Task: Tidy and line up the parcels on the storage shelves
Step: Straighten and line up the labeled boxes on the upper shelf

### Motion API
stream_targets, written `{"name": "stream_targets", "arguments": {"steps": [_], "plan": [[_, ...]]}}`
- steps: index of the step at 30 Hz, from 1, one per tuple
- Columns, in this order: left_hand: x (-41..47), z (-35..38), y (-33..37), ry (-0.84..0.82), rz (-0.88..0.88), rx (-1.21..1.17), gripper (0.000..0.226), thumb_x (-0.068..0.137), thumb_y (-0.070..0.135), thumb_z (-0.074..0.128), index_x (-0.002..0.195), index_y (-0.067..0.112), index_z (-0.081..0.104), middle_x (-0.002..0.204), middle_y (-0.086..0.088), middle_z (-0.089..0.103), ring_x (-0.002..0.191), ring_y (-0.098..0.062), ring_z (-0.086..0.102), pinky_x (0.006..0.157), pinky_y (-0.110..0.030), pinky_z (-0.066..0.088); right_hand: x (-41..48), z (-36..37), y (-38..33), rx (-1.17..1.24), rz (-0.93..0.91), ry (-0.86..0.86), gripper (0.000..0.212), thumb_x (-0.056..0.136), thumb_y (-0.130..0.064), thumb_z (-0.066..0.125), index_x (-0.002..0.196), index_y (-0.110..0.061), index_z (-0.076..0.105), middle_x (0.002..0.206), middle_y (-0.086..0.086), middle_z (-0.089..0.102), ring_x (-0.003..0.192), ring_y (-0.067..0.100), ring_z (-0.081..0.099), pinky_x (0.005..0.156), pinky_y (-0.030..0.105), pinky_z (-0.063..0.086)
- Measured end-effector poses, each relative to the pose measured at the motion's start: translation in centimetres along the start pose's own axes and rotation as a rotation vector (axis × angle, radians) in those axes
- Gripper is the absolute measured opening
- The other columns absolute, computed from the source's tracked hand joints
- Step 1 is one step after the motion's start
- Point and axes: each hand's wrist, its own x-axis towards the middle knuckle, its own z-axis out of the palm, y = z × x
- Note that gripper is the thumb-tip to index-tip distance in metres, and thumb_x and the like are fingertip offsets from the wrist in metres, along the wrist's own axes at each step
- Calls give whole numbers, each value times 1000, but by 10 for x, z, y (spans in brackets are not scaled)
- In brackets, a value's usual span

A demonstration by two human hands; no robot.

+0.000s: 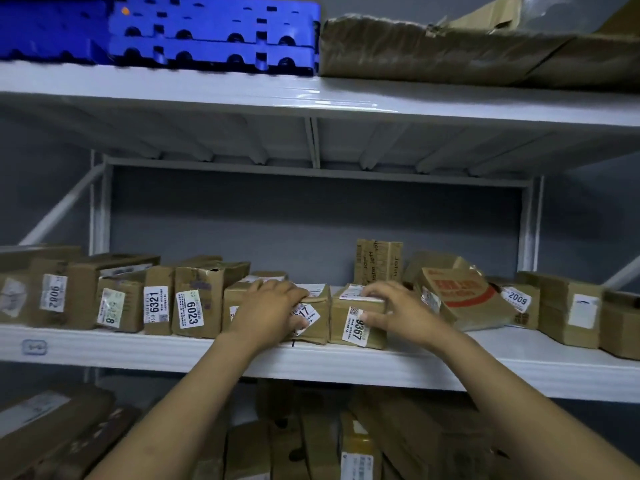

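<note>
Brown cardboard parcels crowd the white metal shelf [104, 344]. My left hand [273, 306] lies spread on one small brown box [313, 318]. My right hand [391, 310] clasps the brown box labelled 9367 [358, 320]; neighbours read 6023 [192, 311] and 6321 [155, 304].

On the middle shelf [311, 362], numbers are being shown on white stickers: "6321" on a narrow parcel [157, 299], "6023" on the box beside it [197, 299], "9367" on the box under the right hand [356, 323], "2009" on a box further right [519, 301]. "John" is being displayed on an upright carton [379, 261] behind.
</note>
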Motion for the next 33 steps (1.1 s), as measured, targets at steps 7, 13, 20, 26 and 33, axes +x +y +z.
{"name": "stream_targets", "arguments": {"steps": [7, 13, 20, 26, 33], "plan": [[6, -11, -2, -34, -20, -125, 34, 93, 33, 58, 127, 28, 58, 129, 6, 58, 119, -16, 50, 100, -32, 37, 3, 2, 20, 162, -110, -44, 28, 92, -22, 63, 110, -41, 54, 123, -13, 54, 105, 4, 53, 76, 8, 37], [12, -24, 10, -143, -10, -164, 59, 84, 51, 65, 138, 31, 48, 134, 8, 50, 119, -15, 48, 96, -31, 42, 14, 9, 22, 16, -194, -34, 31, 93, -31, 59, 120, -44, 51, 125, -22, 49, 110, 7, 51, 93, 32, 43], [58, -34, 40, -242, 96, -146, 48, 85, 56, 61, 129, 39, 55, 131, 12, 54, 117, -13, 51, 98, -37, 44, 25, -11, 34, -105, -234, -53, 44, 94, -50, 51, 136, -42, 46, 133, -16, 51, 112, 4, 49, 94, 28, 43], [89, -46, 56, -399, 57, -196, 41, 82, 59, 63, 111, 31, 69, 110, 17, 65, 98, -6, 59, 85, -25, 47, 46, -55, 88, -415, -154, 144, 47, 89, -63, 43, 120, -33, 60, 120, -10, 61, 114, 14, 54, 98, 35, 41], [179, -6, 99, -110, 137, -144, 51, 88, 57, 56, 133, 33, 52, 138, 6, 51, 121, -17, 50, 99, -42, 44, 65, -79, 141, -542, -34, 88, 60, 88, -65, 46, 141, -36, 41, 150, -11, 39, 143, 16, 27, 111, 37, 26]]}}
